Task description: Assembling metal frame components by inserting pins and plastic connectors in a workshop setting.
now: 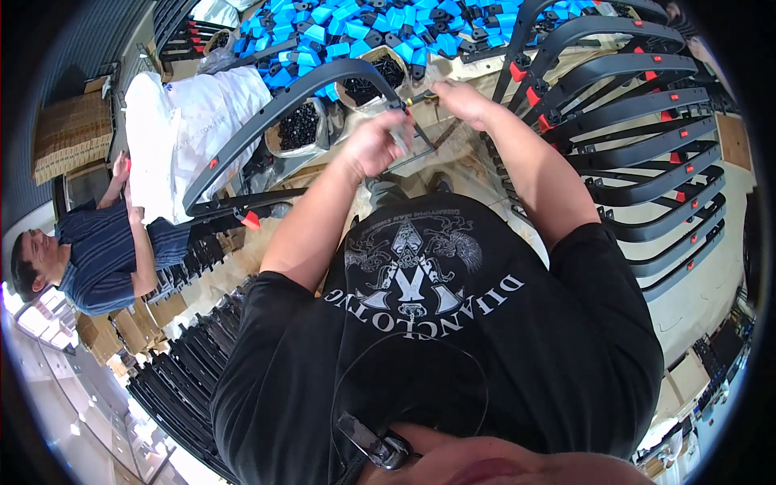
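Note:
A black curved frame [327,74] arches across the middle, its near-left end bending down beside a red clip. My left hand [378,147] is closed at the frame's right end, its fingertips slightly blurred. Just right of it, my right hand [464,105] grips a slim tool with a yellow-and-black handle [422,98], probably a screwdriver, pointed toward that same end. The tool's tip is too small to make out. Behind the hands stand an open bag of small black parts [372,79] and a second bag of black parts [299,128].
A large heap of blue and black plastic pieces [356,31] covers the far side. Several similar black frames with red clips [638,158] are stacked at right. At left, a person in a dark striped shirt [105,250] stands near white wrapped sacks [174,145]. Black bars [182,380] line the lower left.

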Demonstrator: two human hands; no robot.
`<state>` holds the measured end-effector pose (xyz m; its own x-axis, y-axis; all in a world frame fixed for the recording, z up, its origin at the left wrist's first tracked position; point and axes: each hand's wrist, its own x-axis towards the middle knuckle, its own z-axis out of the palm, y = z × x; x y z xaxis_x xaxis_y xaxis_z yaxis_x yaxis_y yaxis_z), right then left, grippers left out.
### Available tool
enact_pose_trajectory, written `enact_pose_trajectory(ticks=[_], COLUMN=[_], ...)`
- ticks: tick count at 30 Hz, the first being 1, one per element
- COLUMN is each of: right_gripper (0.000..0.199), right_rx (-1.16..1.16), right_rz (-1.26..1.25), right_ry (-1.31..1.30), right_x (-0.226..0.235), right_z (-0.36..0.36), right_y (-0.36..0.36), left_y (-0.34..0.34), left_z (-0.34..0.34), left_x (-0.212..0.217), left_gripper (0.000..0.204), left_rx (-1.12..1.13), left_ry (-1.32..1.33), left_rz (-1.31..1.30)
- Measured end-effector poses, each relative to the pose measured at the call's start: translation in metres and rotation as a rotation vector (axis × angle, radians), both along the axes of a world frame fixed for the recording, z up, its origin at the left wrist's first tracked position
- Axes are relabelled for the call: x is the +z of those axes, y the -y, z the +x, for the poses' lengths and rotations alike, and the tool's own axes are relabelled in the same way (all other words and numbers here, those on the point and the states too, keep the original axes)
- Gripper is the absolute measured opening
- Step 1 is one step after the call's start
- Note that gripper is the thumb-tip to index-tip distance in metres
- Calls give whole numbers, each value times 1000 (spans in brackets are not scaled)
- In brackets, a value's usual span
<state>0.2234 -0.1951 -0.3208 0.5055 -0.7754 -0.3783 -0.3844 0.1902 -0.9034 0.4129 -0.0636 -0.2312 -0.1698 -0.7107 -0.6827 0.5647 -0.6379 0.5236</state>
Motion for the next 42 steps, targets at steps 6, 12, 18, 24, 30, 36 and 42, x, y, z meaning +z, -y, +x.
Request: enact_pose_trajectory(ticks=[6,12,18,24,30,36,42], right_gripper=[43,48,50,60,72,72,51], right_rx=[-97,-145,-160,-262,-266,-264,-275], right_rz=[452,255,345,324,38,134,5], right_ry=[-115,-15,-127,-29,-208,-142,-117], right_x=[63,56,64,39,41,39,19], right_z=[16,17,26,34,35,39,38], right_y=[-11,-22,-16,-24,-31,-33,-38], left_y=[4,-11,0,-15,4,-12,-5], left_z=[-6,-3,13,-7,8,-2,7], left_x=[-33,-5,-29,-10,-7,-55,-15], left_gripper=[30,21,23,24,19,26,13], left_rx=[-793,-6,-513,-579,-215,-649,-41], left_ry=[1055,-27,366,769,44,876,-17], left_rz=[-79,-69,-47,-200,41,-141,35])
